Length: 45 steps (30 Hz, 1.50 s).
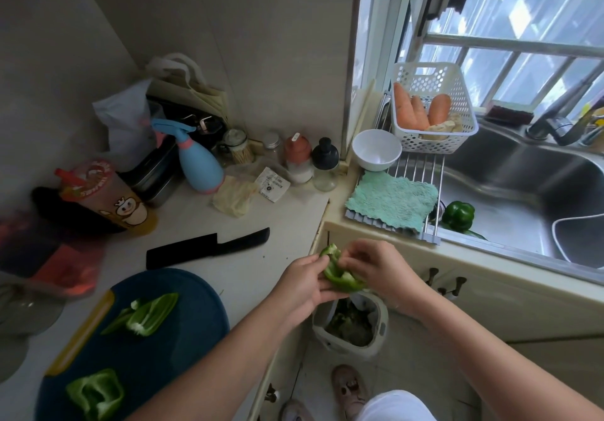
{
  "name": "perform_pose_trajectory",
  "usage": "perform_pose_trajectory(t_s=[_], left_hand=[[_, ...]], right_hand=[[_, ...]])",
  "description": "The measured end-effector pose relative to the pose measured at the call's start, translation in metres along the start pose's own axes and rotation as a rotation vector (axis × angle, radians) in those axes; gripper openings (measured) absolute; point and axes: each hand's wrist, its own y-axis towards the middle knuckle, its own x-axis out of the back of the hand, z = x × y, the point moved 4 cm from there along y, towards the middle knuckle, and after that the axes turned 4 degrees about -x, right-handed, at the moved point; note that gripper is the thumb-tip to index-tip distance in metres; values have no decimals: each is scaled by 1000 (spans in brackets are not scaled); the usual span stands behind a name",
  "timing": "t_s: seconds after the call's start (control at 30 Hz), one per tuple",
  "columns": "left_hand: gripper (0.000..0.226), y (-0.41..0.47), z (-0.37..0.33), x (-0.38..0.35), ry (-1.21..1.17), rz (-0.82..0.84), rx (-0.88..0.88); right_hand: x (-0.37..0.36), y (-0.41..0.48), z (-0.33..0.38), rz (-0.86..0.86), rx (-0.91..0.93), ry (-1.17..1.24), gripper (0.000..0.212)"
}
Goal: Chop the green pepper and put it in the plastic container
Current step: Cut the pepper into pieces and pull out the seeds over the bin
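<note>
My left hand point(302, 285) holds a piece of green pepper point(341, 276) from below, above a small waste bin point(351, 324) on the floor. My right hand point(376, 265) pinches the inside of that piece. Two more pepper pieces lie on the dark blue cutting board point(183, 348): a long one point(147, 314) near its middle and a hollow chunk point(96, 394) at its near edge. A black knife point(206, 247) rests on the counter behind the board. A whole green pepper point(457, 216) sits in the sink. No plastic container for the pepper can be made out.
A metal sink point(523, 191) with a drying rack, a green cloth point(392, 203), a white bowl point(376, 149) and a basket of carrots point(431, 106) is at the right. Bottles, jars, a blue spray bottle point(199, 162) and a cup point(108, 196) crowd the counter's back.
</note>
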Motion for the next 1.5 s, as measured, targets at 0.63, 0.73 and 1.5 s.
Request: perform_pose_trajectory(t_s=[0.63,0.73,1.5], left_hand=[[21,-4,6,8,104,-23,37],[26,-5,6,7,220,-1,21],[39,-15,-4,-16,545,113,-137]], right_hand=[[21,-7,-21,-197,40,-364,17],[15,-10,-8,-147,164,-350,20],[4,-22,17,-403,22,-192,22]])
